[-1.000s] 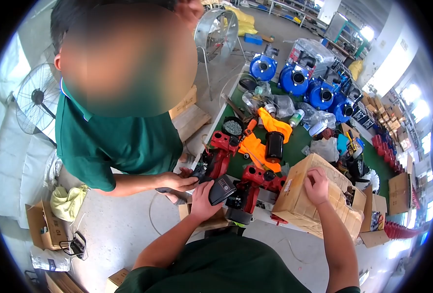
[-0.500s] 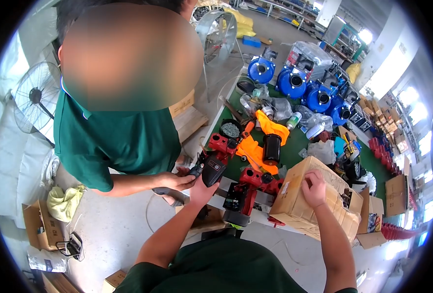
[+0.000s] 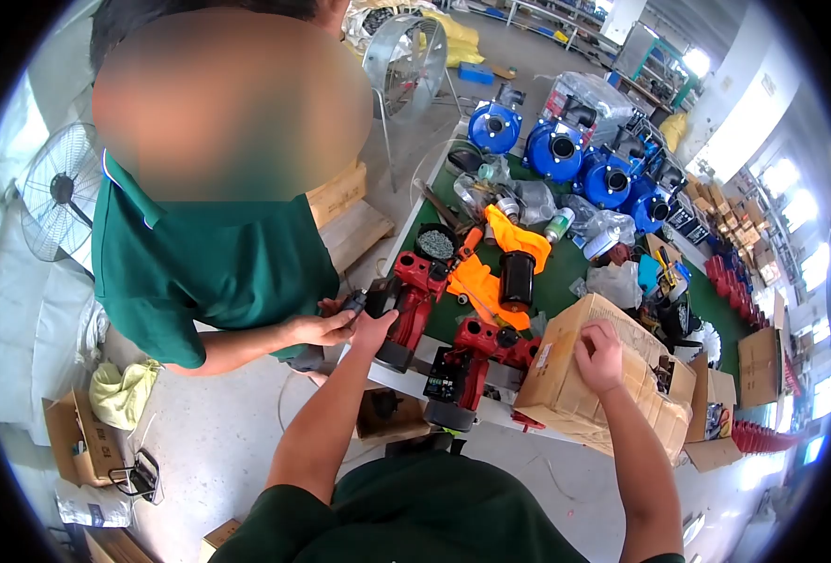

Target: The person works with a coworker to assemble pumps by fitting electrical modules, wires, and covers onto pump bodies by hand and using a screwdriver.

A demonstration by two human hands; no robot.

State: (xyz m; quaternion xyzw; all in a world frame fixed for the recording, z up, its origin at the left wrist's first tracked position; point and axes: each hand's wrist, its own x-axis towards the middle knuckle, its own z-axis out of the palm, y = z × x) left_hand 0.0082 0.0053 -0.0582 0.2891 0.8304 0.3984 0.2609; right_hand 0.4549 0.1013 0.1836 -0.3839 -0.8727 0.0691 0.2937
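My left hand [image 3: 374, 330] grips the black cover [image 3: 384, 298] at the left end of a red machine [image 3: 417, 291] on the table edge. Close by on the left, a co-worker's hand [image 3: 326, 326] holds a small dark tool [image 3: 354, 301]. A second red machine [image 3: 475, 373] stands to the right, its dark circuit part exposed. My right hand [image 3: 600, 357] rests with curled fingers on top of a taped cardboard box [image 3: 566, 352]; nothing shows in it.
Behind the machines lie an orange cloth [image 3: 476, 286], a black cylinder [image 3: 516, 281] and a bowl of screws [image 3: 435, 244]. Several blue pumps [image 3: 554, 150] line the far table side. The co-worker [image 3: 219, 272] stands at the left.
My left hand has moved left and up with the black cover, now turned on edge against the left red machine. My right hand has stayed on the box.
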